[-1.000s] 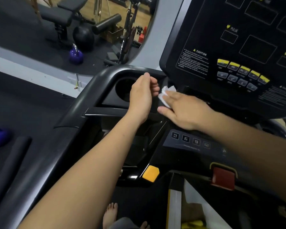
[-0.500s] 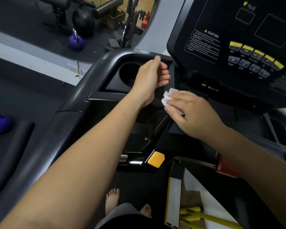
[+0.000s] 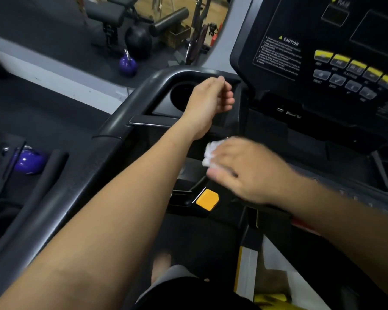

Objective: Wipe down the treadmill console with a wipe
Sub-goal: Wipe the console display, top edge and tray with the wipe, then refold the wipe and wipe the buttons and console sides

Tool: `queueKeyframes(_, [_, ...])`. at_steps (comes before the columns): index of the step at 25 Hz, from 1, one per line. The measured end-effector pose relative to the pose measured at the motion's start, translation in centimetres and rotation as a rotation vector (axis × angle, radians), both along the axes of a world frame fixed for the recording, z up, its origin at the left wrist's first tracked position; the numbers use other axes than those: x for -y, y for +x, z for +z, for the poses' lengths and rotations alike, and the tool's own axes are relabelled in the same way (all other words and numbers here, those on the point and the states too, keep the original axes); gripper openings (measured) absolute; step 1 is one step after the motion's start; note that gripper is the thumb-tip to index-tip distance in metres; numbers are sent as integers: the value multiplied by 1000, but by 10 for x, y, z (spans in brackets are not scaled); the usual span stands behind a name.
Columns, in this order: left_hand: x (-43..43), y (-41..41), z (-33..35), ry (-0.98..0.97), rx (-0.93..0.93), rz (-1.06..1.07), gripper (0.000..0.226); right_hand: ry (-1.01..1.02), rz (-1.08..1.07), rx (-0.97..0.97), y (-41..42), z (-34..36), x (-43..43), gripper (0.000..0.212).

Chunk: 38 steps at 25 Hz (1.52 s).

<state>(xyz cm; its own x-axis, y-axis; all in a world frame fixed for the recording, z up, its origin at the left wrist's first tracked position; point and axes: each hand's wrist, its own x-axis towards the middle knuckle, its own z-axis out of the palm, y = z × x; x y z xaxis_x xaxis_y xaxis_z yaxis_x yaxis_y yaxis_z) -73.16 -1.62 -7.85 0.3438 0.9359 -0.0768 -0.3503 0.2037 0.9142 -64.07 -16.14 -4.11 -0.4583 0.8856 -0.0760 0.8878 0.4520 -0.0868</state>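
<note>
Since half a second ago, my right hand has slid down and toward me with the wipe, off the ledge under the display and onto the lower deck of the treadmill console. It now sits just above the orange tab. The white wipe is bunched under the fingertips, and only its left edge pokes out. This hand is smeared with motion blur, so I cannot tell whether the fingers lie flat on the wipe or curl round it. My left hand has barely moved and is still up beside the cup holder. Its fingers are curled in and nothing shows in them, though the palm side faces away. The two hands are apart, with the left farther from me and the right nearer. The view has tipped a little. The purple kettlebell in the mirror sits lower in the frame, and the second one on the left floor shows more. The yellow and grey buttons are blurred and their labels are unreadable. The display is cut off by the top and right edges. The deck's number keys are mostly covered by my right forearm. A bare foot at the bottom is blurry and partly hidden by shorts.
</note>
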Motion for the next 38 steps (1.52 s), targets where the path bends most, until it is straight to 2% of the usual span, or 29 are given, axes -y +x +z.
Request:
queueKeyframes(2, [0, 1, -1, 25, -36, 24, 30, -65, 151, -35, -18, -7, 32, 53])
queueKeyframes(4, [1, 2, -1, 32, -53, 43, 30, -77, 225, -16, -8, -4, 20, 47])
queueKeyframes(7, [1, 4, -3, 56, -90, 57, 30, -9, 0, -30, 25, 9, -15, 40])
queueKeyframes(9, [1, 5, -4, 67, -97, 65, 30, 40, -104, -84, 30, 4, -8, 44])
queueKeyframes(13, [1, 6, -5, 78, -101, 67, 30, 20, 105, -61, 10, -17, 44, 56])
queueKeyframes(16, [0, 5, -6, 97, -108, 65, 30, 106, -72, -57, 30, -5, 24, 56])
queueKeyframes(18, [1, 7, -6, 102, -106, 67, 29, 79, -143, -72, 36, -4, 28, 59])
queueKeyframes(23, [3, 10, -5, 119, -111, 81, 29, 60, 116, 18, 23, -28, 76, 61])
queueKeyframes(27, [4, 9, -5, 128, -113, 64, 29, 102, -170, -77, 40, -12, 37, 58])
queueKeyframes(32, [3, 7, -7, 132, -111, 68, 30, 45, 74, -94, 14, -37, 75, 58])
queueKeyframes(36, [6, 9, -8, 194, -181, 64, 25, 146, -207, -259, 27, -26, 53, 53])
queueKeyframes(38, [10, 10, -8, 282, -241, 95, 20, 143, -196, -271, 15, -30, 60, 54])
